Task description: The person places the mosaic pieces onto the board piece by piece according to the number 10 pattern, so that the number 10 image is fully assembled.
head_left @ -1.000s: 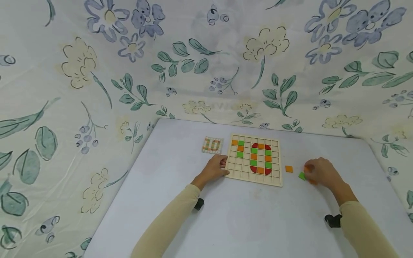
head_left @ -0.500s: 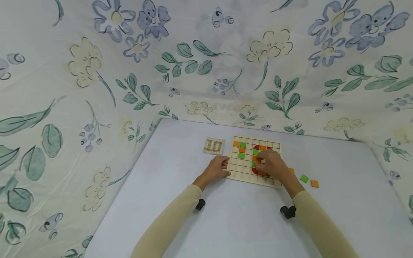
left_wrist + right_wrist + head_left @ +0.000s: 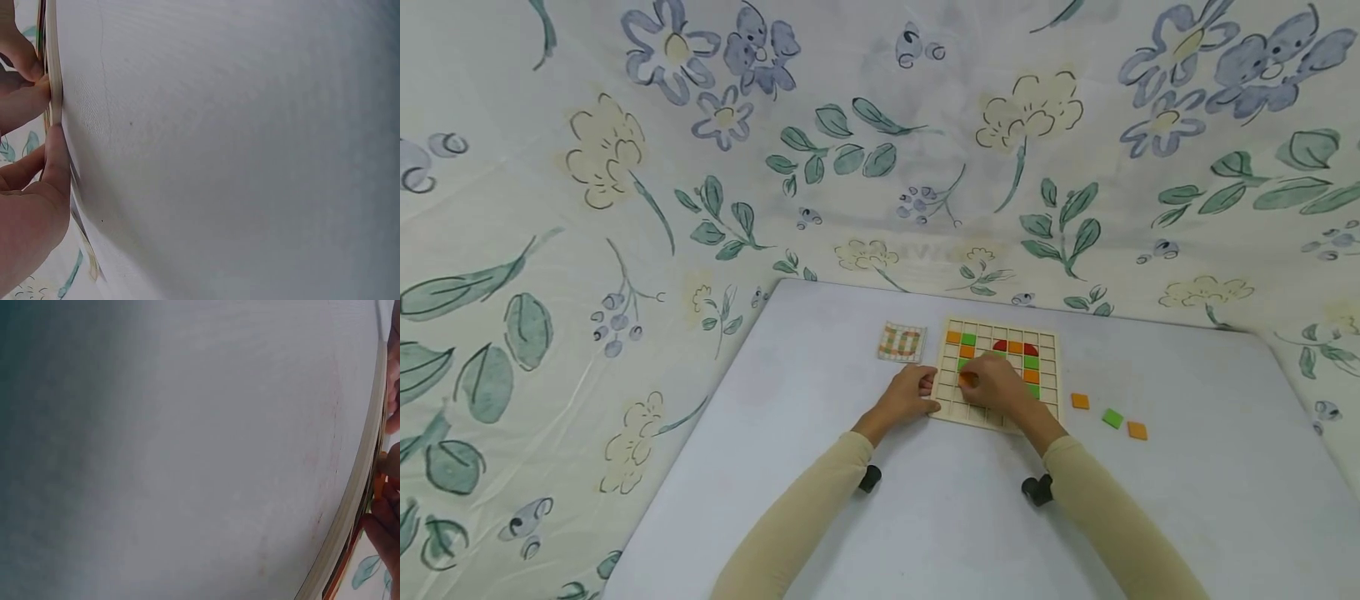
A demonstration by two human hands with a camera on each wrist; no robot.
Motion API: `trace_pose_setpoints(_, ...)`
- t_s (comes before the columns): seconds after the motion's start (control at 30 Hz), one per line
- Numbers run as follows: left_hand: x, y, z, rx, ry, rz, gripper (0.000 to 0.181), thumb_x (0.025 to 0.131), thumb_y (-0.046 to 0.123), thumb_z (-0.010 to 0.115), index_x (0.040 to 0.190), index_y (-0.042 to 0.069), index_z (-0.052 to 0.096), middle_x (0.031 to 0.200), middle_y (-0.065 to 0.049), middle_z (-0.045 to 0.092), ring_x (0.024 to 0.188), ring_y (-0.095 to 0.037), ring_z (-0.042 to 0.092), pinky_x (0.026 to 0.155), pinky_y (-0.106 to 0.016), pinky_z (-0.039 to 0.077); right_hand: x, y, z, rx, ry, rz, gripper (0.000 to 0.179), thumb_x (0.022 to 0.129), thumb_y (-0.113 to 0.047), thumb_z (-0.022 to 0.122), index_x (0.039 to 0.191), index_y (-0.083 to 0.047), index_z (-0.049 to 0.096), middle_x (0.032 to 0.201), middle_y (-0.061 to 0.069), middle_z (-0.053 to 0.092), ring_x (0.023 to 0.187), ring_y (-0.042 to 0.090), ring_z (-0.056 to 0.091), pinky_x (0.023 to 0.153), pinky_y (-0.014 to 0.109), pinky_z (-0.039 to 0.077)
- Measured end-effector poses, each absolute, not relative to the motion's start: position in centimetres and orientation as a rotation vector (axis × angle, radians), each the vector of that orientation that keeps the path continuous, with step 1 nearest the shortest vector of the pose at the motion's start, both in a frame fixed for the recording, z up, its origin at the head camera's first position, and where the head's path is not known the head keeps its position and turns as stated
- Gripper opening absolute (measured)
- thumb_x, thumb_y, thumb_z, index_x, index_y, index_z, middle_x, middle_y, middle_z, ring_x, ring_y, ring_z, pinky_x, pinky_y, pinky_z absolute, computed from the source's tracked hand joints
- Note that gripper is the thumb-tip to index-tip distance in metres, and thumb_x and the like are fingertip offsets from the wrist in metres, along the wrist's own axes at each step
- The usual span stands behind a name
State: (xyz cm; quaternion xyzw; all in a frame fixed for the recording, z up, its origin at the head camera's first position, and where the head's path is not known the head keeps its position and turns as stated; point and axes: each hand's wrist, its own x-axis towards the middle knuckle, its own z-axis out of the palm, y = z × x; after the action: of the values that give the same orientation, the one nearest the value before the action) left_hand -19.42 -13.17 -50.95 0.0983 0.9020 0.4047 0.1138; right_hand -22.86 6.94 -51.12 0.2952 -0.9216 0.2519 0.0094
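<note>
A square wooden grid board (image 3: 950, 408) lies on the table in the head view. Several orange and green square tiles and red rounded ones sit in its cells. My left hand (image 3: 904, 397) holds the board's left edge, the thumb near its lower left corner. Over the left part of the grid, my right hand (image 3: 997, 385) pinches an orange square tile (image 3: 964, 380) below the green tile of the left figure. That tile (image 3: 379, 485) also shows between the fingers in the right wrist view. The right hand hides part of the pattern on the board.
Right of the board lie a loose orange tile (image 3: 1079, 402), a green tile (image 3: 1112, 418) and another orange tile (image 3: 1137, 431). A small pattern card (image 3: 902, 342) lies left of the board. The white table (image 3: 940, 517) meets a flowered cloth (image 3: 820, 242) at its back edge.
My right hand has taken an orange tile from the loose ones at the right and carried it left over the board. My left hand keeps its place at the board's edge.
</note>
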Motion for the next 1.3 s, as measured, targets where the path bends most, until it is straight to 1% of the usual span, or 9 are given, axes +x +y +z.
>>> trace_pose_setpoints(0.17, -19.4, -13.2, -51.0, 0.289, 2.660, 1.175, 0.064, 0.079, 0.004, 0.081, 0.134, -0.006, 0.052, 0.108, -0.009, 0.054, 0.096, -0.017, 0.055, 0.086, -0.028, 0.051, -23.1, 6.8, -51.4, 0.961, -2.856, 0.770, 0.015, 0.085, -0.016, 0.075, 0.096, -0.005, 0.076, 0.086, 0.001, 0.069, 0.081, 0.019, 0.055, 0.075, 0.032, 0.052)
trace_pose_setpoints(0.27, -19.3, -13.2, -51.0, 0.287, 2.662, 1.175, 0.064, 0.078, 0.004, 0.081, 0.134, -0.006, 0.052, 0.107, -0.009, 0.054, 0.095, -0.017, 0.055, 0.086, -0.028, 0.051, -23.2, 6.8, -51.5, 1.030, -2.822, 0.708, 0.012, 0.087, -0.016, 0.075, 0.091, -0.005, 0.078, 0.088, 0.001, 0.070, 0.085, 0.020, 0.059, 0.080, 0.034, 0.053)
trace_pose_setpoints(0.4, -19.3, -13.1, -51.0, 0.295, 2.661, 1.184, 0.064, 0.078, 0.003, 0.081, 0.134, -0.007, 0.052, 0.107, -0.009, 0.054, 0.096, -0.018, 0.056, 0.086, -0.027, 0.052, -23.1, 6.8, -51.4, 1.088, -2.842, 0.659, 0.011, 0.088, -0.013, 0.073, 0.086, -0.003, 0.078, 0.098, 0.005, 0.069, 0.096, 0.022, 0.060, 0.089, 0.035, 0.054)
trace_pose_setpoints(0.57, -19.3, -13.1, -50.9, 0.300, 2.651, 1.208, 0.063, 0.078, 0.000, 0.080, 0.134, -0.008, 0.052, 0.107, -0.010, 0.054, 0.097, -0.019, 0.057, 0.086, -0.027, 0.053, -22.5, 6.9, -50.7, 1.058, -2.945, 0.690, 0.013, 0.090, -0.011, 0.070, 0.094, -0.002, 0.077, 0.106, 0.007, 0.065, 0.103, 0.023, 0.058, 0.090, 0.033, 0.054)
trace_pose_setpoints(0.67, -19.3, -13.1, -50.9, 0.294, 2.653, 1.211, 0.063, 0.078, 0.000, 0.080, 0.134, -0.008, 0.052, 0.107, -0.011, 0.054, 0.098, -0.020, 0.057, 0.086, -0.028, 0.052, -22.0, 7.8, -50.2, 1.066, -2.924, 0.746, 0.016, 0.091, -0.010, 0.068, 0.101, 0.000, 0.075, 0.111, 0.010, 0.066, 0.108, 0.027, 0.059, 0.094, 0.039, 0.052)
trace_pose_setpoints(0.8, -19.3, -13.0, -50.9, 0.301, 2.647, 1.228, 0.063, 0.078, -0.001, 0.080, 0.133, -0.009, 0.051, 0.107, -0.011, 0.054, 0.098, -0.021, 0.057, 0.086, -0.027, 0.053, -21.6, 11.0, -49.5, 0.979, -2.879, 0.808, 0.018, 0.090, -0.009, 0.067, 0.105, 0.000, 0.074, 0.114, 0.012, 0.066, 0.111, 0.031, 0.058, 0.096, 0.045, 0.050)
trace_pose_setpoints(1.0, -19.3, -12.9, -51.3, 0.307, 2.628, 1.243, 0.063, 0.078, -0.001, 0.079, 0.134, -0.008, 0.051, 0.107, -0.010, 0.054, 0.098, -0.020, 0.056, 0.086, -0.026, 0.053, -21.0, 18.6, -49.2, 0.692, -2.933, 0.737, 0.018, 0.088, -0.007, 0.069, 0.103, 0.002, 0.073, 0.113, 0.018, 0.066, 0.112, 0.038, 0.055, 0.098, 0.055, 0.045)
trace_pose_setpoints(1.13, -19.3, -13.1, -51.3, 0.288, 2.632, 1.241, 0.062, 0.079, 0.000, 0.079, 0.134, -0.008, 0.051, 0.106, -0.010, 0.053, 0.098, -0.020, 0.056, 0.086, -0.027, 0.053, -19.7, 22.8, -49.1, 0.512, -3.040, 0.694, 0.020, 0.089, -0.009, 0.066, 0.104, 0.004, 0.070, 0.113, 0.023, 0.064, 0.112, 0.042, 0.054, 0.096, 0.058, 0.045)
trace_pose_setpoints(1.3, -19.4, -13.3, -51.2, 0.298, 2.615, 1.264, 0.062, 0.079, 0.000, 0.078, 0.134, -0.008, 0.050, 0.108, -0.011, 0.053, 0.100, -0.021, 0.056, 0.088, -0.027, 0.053, -17.8, 26.4, -49.3, 0.367, -3.146, 0.708, 0.028, 0.091, -0.014, 0.063, 0.108, 0.008, 0.067, 0.115, 0.029, 0.061, 0.111, 0.048, 0.053, 0.091, 0.062, 0.045)
